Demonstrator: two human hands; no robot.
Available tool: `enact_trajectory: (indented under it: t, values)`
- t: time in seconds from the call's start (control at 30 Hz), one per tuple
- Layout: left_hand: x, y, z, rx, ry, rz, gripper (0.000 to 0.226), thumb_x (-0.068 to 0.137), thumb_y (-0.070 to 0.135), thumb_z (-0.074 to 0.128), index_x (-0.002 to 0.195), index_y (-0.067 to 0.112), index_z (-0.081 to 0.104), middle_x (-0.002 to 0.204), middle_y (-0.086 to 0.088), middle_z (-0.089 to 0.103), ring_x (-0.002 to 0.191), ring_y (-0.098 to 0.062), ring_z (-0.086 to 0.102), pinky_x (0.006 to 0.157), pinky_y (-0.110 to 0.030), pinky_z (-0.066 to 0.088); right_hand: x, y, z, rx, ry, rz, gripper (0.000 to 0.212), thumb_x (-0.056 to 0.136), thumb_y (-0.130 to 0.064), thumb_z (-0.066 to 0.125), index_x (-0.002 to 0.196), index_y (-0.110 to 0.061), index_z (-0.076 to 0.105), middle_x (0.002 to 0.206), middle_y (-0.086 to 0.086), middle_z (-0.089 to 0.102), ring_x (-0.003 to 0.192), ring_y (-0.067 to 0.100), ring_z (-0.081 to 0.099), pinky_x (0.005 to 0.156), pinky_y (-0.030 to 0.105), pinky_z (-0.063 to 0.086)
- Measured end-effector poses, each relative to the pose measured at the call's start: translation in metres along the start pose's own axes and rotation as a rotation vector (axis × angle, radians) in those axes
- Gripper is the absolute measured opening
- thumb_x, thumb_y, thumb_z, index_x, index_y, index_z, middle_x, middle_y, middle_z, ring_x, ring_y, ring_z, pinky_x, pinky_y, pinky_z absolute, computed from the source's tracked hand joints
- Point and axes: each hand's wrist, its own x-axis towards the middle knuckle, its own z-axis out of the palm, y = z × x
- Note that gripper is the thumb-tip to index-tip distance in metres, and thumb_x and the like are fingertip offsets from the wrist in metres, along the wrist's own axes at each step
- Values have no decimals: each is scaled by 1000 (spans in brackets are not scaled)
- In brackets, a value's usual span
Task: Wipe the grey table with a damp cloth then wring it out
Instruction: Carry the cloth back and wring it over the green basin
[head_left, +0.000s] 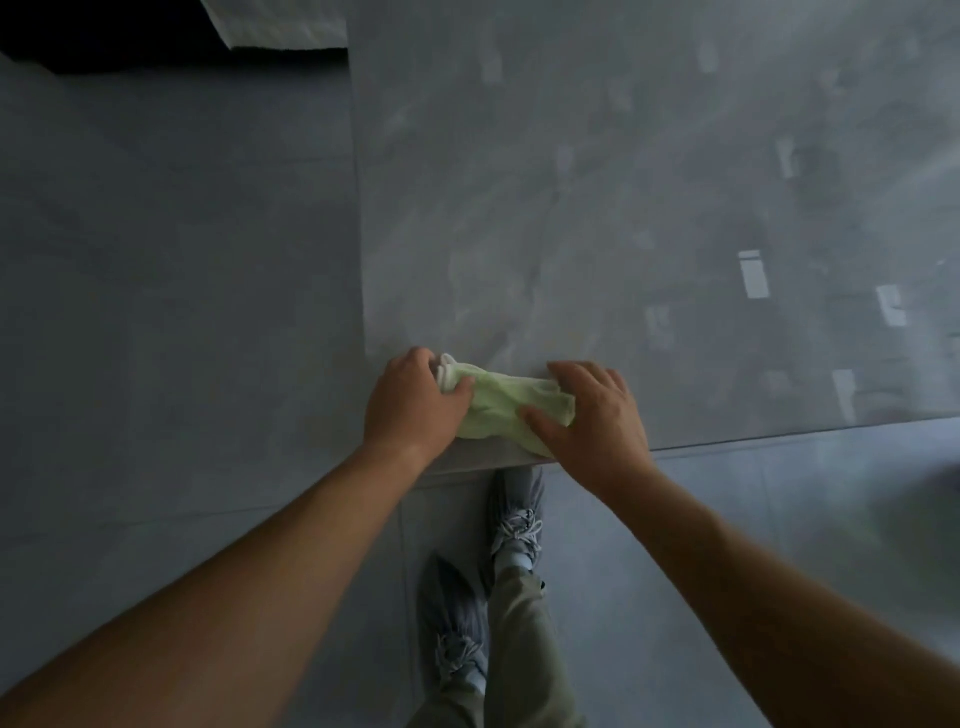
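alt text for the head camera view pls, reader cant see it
Seen from above, a left hand and right hand hold the ends of a pale green bunched fabric cloth at the near corner of a smooth grey table. Grey laced shoes stand on the floor below.

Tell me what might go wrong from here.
The cloth lies at the table corner, by its near edge; it may slip to the floor if either grip loosens. Wringing here, between left hand and right hand, could drip onto the shoes below.
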Motion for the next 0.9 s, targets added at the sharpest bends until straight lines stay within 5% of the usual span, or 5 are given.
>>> enact_trajectory:
  t: [0.33,0.5,0.7,0.8,0.9]
  values:
    - [-2,15,-8,-112,-131,9,33,73,43,80,72,14,65,64,0,59,67,-25,58,58,-31,42,13,-5,-5,0,-249,219,48,75,-60,75,102,-21,70,101,6,59,99,27,56,76,32,45]
    - [-12,61,-13,-397,-281,50,32,78,35,78,82,8,62,67,3,58,57,-7,48,56,-24,44,-13,16,-51,562,-136,362,33,73,-40,84,70,-20,58,67,-3,58,61,13,54,54,28,41]
    - [-43,168,14,-744,-504,-19,64,79,47,71,92,-12,50,77,-11,54,73,-20,52,66,-41,49,-51,67,-145,1419,15,634,46,72,-30,80,108,-3,68,103,19,74,92,32,72,77,46,61]
    - [-67,229,47,-792,-593,-41,69,75,50,73,96,-10,48,85,-13,57,80,-24,54,77,-58,53,-66,111,-186,1552,116,713,48,76,-28,76,114,-2,64,108,18,74,100,33,72,75,45,61]
    - [-89,289,93,-806,-668,-52,65,75,51,72,101,-6,54,93,-17,68,84,-27,65,72,-45,58,-85,170,-226,1577,172,707,45,79,-28,75,113,0,64,109,20,73,100,34,72,74,43,60]
